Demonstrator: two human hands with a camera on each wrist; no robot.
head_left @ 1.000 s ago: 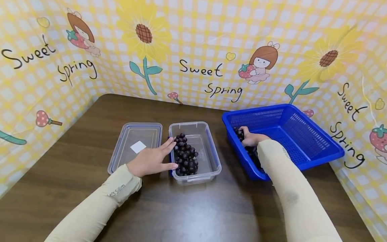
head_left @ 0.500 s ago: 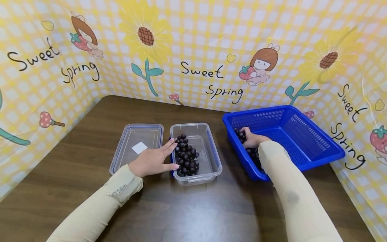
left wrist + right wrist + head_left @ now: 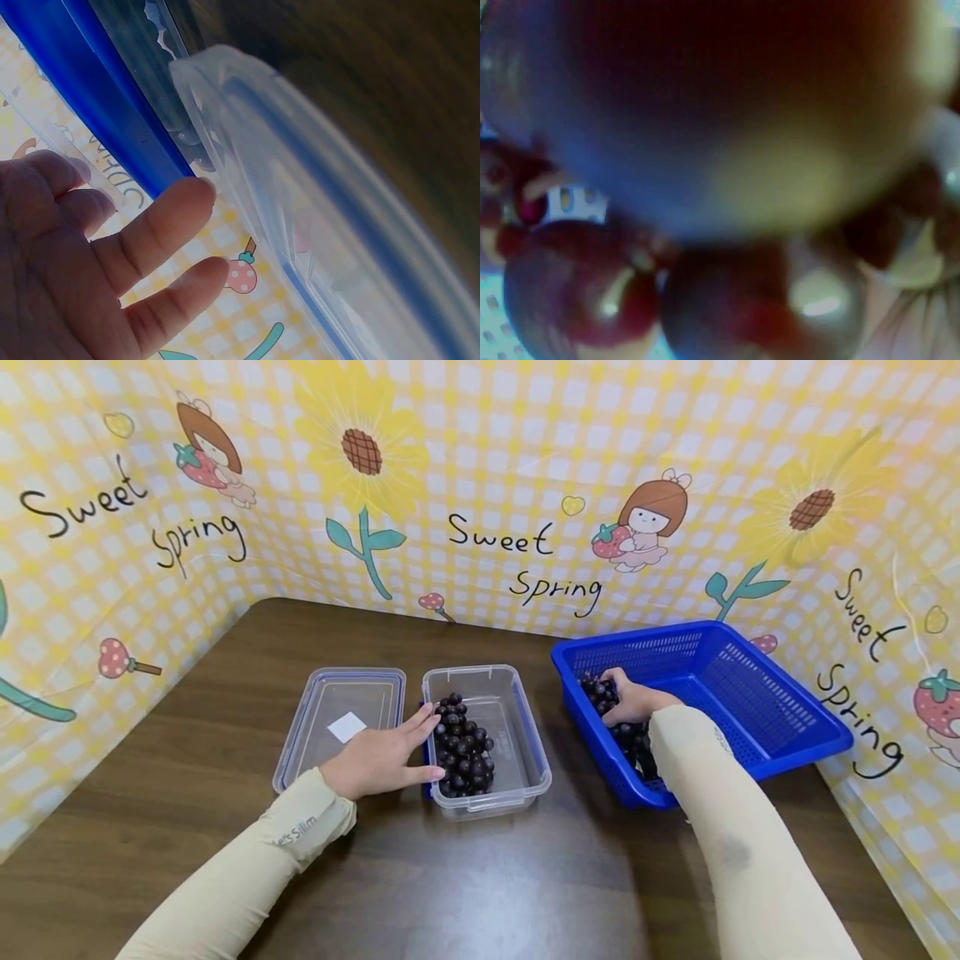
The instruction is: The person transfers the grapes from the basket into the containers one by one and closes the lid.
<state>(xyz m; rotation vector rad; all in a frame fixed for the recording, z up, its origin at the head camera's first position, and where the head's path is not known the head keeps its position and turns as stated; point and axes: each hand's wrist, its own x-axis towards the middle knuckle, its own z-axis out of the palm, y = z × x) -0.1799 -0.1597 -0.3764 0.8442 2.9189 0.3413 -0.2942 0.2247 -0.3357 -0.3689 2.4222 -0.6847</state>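
My left hand (image 3: 378,760) rests at the left rim of a clear plastic food container (image 3: 525,752), fingers spread and fairly straight. In the left wrist view the fingers (image 3: 161,229) reach up beside a blue strip along the container's side. A bunch of dark purple grapes (image 3: 463,752) lies along the container's left half. Over in a blue plastic basket (image 3: 780,718), my right hand (image 3: 633,700) grips another bunch of dark grapes (image 3: 598,693) near the left wall. Round grapes (image 3: 585,292) fill the right wrist view; most of the right fingers are hidden there.
Left of the container lies its clear lid (image 3: 315,739) with a white square label (image 3: 347,727). All stand on a dark wooden table (image 3: 420,885). Behind and at both sides hangs a yellow checked cloth (image 3: 502,452).
In the basket my right hand has shifted slightly right and up, and the grapes in its grip have moved with it. The left hand and the container have stayed in place.
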